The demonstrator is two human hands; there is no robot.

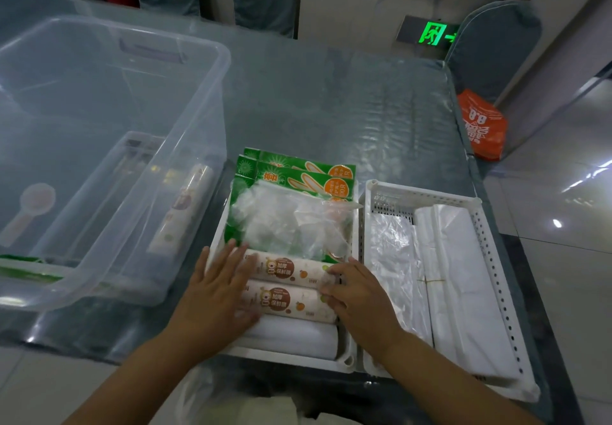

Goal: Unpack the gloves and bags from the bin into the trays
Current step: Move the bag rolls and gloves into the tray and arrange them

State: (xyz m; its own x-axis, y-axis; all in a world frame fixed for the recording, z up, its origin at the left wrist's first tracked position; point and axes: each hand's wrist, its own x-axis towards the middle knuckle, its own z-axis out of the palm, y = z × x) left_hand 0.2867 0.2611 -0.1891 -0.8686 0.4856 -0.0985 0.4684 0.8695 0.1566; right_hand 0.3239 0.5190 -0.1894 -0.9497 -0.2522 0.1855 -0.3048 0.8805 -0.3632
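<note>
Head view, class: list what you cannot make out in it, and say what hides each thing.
- Bin contents: a roll and green packs show only as blurs through the cloudy wall.
- Left tray: its floor is covered by glove packs and rolls.
- Roll ends: hidden under the left hand and right hand.
- Right tray: the count of folded bags is unclear; they overlap.

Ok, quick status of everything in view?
Left hand: flat on the rolls' left ends.
Right hand: fingers on the rolls' right ends.
Printed rolls: lying in left tray.
Right tray: holds folded bags.
Bin: open, one roll seems left inside.
</note>
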